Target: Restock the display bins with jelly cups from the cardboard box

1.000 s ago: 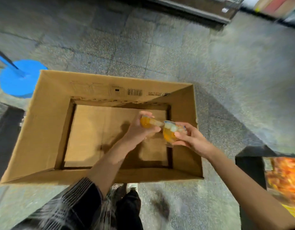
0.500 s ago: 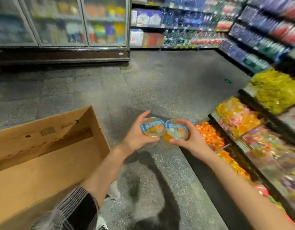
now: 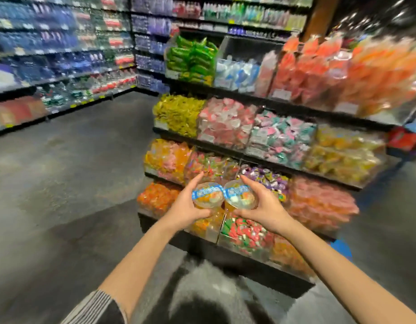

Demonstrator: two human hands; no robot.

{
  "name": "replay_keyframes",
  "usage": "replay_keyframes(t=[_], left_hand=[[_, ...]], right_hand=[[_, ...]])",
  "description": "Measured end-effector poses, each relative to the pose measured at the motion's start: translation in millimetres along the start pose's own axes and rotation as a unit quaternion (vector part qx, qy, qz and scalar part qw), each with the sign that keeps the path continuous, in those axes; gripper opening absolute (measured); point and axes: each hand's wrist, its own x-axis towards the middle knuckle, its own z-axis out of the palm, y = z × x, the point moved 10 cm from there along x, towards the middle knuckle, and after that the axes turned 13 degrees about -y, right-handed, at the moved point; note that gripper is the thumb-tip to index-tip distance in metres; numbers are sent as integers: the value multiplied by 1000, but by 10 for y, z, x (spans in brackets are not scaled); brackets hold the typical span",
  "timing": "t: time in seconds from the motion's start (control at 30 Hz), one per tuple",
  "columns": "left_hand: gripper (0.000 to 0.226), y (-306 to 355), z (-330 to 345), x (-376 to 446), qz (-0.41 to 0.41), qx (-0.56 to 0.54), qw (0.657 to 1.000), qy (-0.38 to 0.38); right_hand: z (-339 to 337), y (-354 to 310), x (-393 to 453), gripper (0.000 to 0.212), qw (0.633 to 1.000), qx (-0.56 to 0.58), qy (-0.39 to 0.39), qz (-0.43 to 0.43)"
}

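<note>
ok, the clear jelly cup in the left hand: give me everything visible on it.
The clear round plastic jelly cup has a sealed film lid with a blue printed band and orange fruit pieces showing through. It is tilted, lid facing the camera. The left hand grips it, fingers curled round its far side and thumb beneath. Its rim meets the matching cup held by the right hand. Both are held in front of the lower candy bins, not yet placed.

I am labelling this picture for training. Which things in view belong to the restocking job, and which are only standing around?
Part of the job:
left hand holding the left jelly cup
right hand holding the right jelly cup
display bins below the hands

Only standing around:
wall shelves of drinks
green packets on the top tier
</note>
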Motion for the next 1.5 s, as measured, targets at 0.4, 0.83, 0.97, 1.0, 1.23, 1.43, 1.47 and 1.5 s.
replay_keyframes(t=[0.4,0.83,0.97,1.0,1.23,1.43,1.47,1.5], left_hand=[[106,416,2008,2569,26,63,991,-116],[88,871,3505,4670,66,285,928,-232],[80,941,3899,5194,73,436,872,-211],[79,935,3984,5324,75,468,857,-200],[73,917,4605,6173,104,667,709,-203],[65,802,4845,6469,155,717,645,-213],[61,800,4873,6482,157,734,626,-210],[60,780,4883,6517,156,735,625,-214]], right_hand=[[-2008,1969,-528,83,978,-11,150,143],[-3760,3704,-380,68,971,5,128,204],[-4238,4383,-280,69,968,-29,104,225],[-4361,4535,-249,70,967,-43,98,232],[-5042,5354,60,75,972,-30,106,207],[-5075,5738,353,74,986,-28,78,144],[-5078,5809,373,76,987,-31,85,133],[-5086,5871,388,78,986,-50,94,129]])
